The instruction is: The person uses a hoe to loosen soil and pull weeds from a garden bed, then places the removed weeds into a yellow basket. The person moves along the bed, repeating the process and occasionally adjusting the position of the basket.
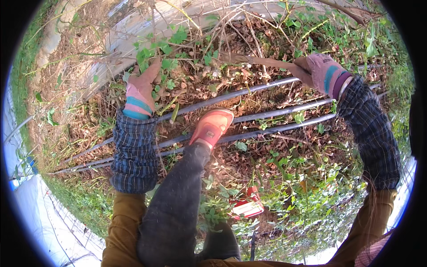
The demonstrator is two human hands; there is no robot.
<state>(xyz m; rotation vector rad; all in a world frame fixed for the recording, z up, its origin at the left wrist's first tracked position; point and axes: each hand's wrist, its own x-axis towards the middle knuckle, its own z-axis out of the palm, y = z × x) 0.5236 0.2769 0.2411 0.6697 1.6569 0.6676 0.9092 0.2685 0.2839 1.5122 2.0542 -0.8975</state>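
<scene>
My left hand (143, 83), in a pink knit work glove with a brown-coated palm, closes around a green leafy weed (145, 57). Leaves come out between thumb and fingers; the fingertips are partly hidden. On the right, my right hand (315, 71) wears a matching glove and grips a long brown, slightly curved hand tool (263, 61), perhaps a rusty sickle. The tool points left, low over cut stubs and dry stems (247, 71). A gap of bare stems and leaf litter separates the tool's far end from my left hand.
Several dark irrigation pipes (263, 87) run across the ground under both arms. My orange-red shoe (213, 125) stands across them. Behind it, a red-and-white object (247, 207) lies among weeds. Thin branches (230, 20) and grey plastic sheeting (133, 43) lie beyond the hands.
</scene>
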